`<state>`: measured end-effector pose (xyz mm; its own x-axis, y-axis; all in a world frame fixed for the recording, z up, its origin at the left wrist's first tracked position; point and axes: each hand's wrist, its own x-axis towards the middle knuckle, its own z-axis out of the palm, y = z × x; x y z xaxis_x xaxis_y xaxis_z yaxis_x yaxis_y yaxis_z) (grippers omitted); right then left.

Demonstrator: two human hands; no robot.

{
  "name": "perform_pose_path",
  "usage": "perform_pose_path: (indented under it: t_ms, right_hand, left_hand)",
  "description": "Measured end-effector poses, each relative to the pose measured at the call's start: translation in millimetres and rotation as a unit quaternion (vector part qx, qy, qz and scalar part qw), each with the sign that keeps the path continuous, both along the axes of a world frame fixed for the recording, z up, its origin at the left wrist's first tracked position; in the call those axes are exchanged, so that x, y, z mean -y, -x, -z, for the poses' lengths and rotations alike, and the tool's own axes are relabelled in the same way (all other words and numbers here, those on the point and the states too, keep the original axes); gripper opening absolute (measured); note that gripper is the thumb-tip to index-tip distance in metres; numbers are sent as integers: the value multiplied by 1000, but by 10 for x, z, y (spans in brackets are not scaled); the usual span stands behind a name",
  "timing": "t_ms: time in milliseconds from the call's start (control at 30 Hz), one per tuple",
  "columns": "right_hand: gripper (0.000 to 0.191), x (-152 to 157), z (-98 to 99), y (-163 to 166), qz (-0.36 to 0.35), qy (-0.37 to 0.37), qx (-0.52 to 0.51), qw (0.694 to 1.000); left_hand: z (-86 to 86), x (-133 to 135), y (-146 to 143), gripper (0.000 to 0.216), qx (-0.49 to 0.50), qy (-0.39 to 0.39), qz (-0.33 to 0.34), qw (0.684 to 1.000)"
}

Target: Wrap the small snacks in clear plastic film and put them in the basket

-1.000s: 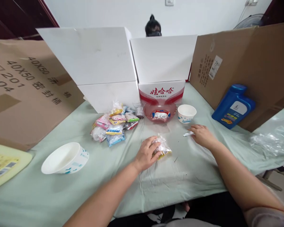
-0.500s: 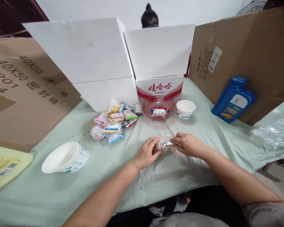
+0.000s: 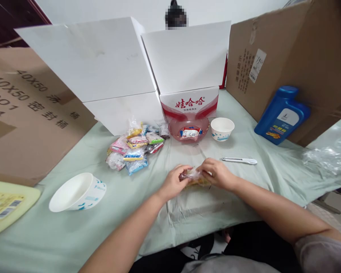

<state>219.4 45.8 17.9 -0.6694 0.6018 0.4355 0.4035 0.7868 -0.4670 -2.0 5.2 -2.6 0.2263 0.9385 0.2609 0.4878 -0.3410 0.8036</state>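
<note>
A clear plastic packet with yellow at its lower edge (image 3: 198,181) lies near the middle of the cloth, between my hands. My left hand (image 3: 176,181) grips its left side between thumb and fingers. On the other side, my right hand (image 3: 216,173) pinches its upper right part. What is inside the packet is hard to make out. A white utility knife (image 3: 239,160) lies on the cloth just right of my right hand. Beyond the hands stands a pinkish see-through bowl (image 3: 173,132) with a few wrapped pieces in it.
A pile of plastic packets (image 3: 135,153) lies left of the bowl. White paper bowls (image 3: 222,135) stand to the right and, tilted, at the left (image 3: 85,195). A blue bottle (image 3: 284,115) leans by a brown carton (image 3: 290,49). White boxes (image 3: 102,60) line the back; a person is behind them.
The utility knife has left my right hand and now lies on the cloth to the right. My right hand has moved onto the packet, so both hands hold it.
</note>
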Motion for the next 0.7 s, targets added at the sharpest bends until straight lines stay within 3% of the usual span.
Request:
perform_pose_path:
  t_ms: [67, 167, 333, 433, 500, 567, 633, 700]
  right_hand:
    - [22, -132, -43, -134, 61, 32, -38, 997]
    - [19, -331, -121, -384, 178, 71, -61, 980]
    - [14, -457, -140, -586, 303, 114, 28, 946]
    - [23, -406, -134, -557, 330, 16, 16, 944]
    - [25, -317, -155, -485, 293, -103, -57, 949]
    - [24, -209, -172, -385, 171, -171, -101, 965]
    - [24, -125, -151, -282, 49, -166, -77, 982]
    - [30, -86, -82, -197, 30, -125, -16, 992]
  left_hand:
    - [-36, -63, 103, 15, 60, 30, -16, 998]
    - [-83, -168, 311, 16, 144, 42, -79, 986]
    - [-105, -288, 550, 15, 170, 11, -166, 971]
    - [-106, -249, 514, 13, 169, -28, -214, 962]
    - [-110, -164, 411, 10, 119, -65, -182, 974]
    - [-107, -62, 278, 8, 33, -104, -83, 991]
    - [-87, 23, 156, 15, -38, -122, 22, 992]
    - [-49, 71, 74, 26, -61, -110, 72, 990]
